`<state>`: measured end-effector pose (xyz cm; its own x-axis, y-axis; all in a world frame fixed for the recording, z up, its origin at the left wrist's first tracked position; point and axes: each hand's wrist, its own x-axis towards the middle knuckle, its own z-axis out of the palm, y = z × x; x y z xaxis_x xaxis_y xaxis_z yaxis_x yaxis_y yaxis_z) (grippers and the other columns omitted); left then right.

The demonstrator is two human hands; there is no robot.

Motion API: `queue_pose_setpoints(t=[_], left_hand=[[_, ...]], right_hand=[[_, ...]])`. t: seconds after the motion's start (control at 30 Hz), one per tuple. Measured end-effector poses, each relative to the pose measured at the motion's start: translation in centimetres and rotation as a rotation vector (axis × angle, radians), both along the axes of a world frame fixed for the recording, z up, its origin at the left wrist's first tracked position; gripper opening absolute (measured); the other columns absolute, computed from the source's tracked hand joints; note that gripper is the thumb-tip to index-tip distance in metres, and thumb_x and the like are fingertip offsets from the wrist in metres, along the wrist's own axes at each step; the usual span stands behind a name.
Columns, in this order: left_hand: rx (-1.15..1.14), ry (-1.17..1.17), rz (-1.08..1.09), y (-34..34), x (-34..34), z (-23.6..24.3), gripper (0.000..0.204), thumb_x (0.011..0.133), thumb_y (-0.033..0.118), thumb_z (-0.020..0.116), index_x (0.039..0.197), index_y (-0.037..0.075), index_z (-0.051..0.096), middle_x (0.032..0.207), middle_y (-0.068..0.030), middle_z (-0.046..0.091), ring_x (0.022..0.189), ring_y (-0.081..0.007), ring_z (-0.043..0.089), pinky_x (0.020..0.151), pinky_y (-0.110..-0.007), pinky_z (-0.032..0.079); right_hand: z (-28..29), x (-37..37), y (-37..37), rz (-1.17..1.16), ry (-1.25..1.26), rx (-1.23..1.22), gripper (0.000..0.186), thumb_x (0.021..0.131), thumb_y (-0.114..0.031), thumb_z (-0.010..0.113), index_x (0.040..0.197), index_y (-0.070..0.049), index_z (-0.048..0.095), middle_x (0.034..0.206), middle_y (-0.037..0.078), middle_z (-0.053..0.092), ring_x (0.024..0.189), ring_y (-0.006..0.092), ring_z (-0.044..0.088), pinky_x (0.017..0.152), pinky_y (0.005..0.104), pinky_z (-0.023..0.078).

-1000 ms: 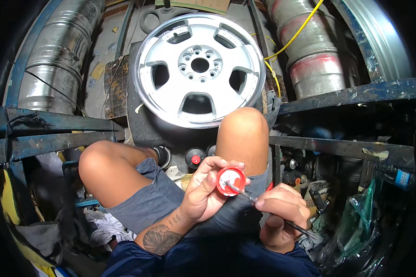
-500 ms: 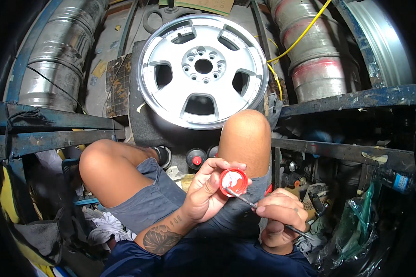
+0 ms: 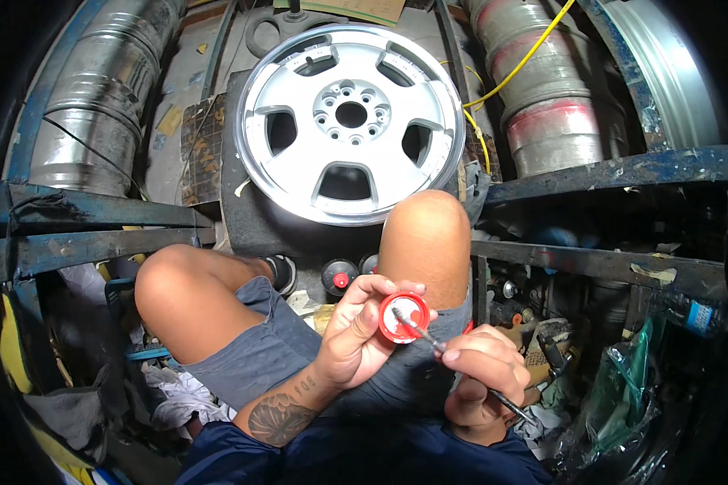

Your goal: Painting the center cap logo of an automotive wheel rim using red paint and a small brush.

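At lower centre, the left hand [image 3: 353, 338] curled its fingers around a red cap [image 3: 384, 320]; rightward, the right hand [image 3: 487, 376] pinched a slanting slim tool [image 3: 428, 336], tip at the cap.

At your twelve o'clock lies the wheel [image 3: 332, 153], between cylinder stacks [image 3: 97, 93] at eleven and one; nearer, the cap [image 3: 413, 307] sits in your left hand [image 3: 354, 333], with the tool [image 3: 429, 339] in your right hand [image 3: 488, 368] at its four.

The left hand [image 3: 354, 335] is held at centre, palm turned upward and fingers curled; its tattooed forearm [image 3: 285, 414] is angled up from below. The right hand [image 3: 485, 376] is held nearby, thumb and fingers pinched.
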<state>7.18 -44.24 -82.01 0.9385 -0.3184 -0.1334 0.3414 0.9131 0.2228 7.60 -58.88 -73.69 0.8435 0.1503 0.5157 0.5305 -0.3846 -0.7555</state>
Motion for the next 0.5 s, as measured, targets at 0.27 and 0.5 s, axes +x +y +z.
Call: queue_pose_setpoints(t=[0.27,0.5], left_hand=[[-0.020,0.012,-0.014,0.0,0.0,-0.2,0.037,0.092,0.031,0.058,0.119,0.010,0.044,0.128,-0.0199,0.049,0.111,-0.0394,0.057,0.089,-0.047,0.051],[-0.006,-0.009,-0.005,0.1,0.1,0.1,0.036,0.092,0.030,0.058,0.119,0.010,0.045,0.128,-0.0190,0.049,0.113,-0.0370,0.055,0.093,-0.048,0.048]], right_hand=[[-0.3,0.1,-0.2,0.026,0.059,0.143,0.039,0.093,-0.036,0.056,0.083,0.001,0.063,0.071,0.011,0.064,0.056,0.0214,0.061,0.050,0.0288,0.045],[-0.5,-0.2,-0.3,-0.079,-0.004,0.104,0.036,0.095,-0.034,0.054,0.086,0.000,0.062,0.072,0.011,0.063,0.056,0.0215,0.061,0.051,0.0285,0.045]])
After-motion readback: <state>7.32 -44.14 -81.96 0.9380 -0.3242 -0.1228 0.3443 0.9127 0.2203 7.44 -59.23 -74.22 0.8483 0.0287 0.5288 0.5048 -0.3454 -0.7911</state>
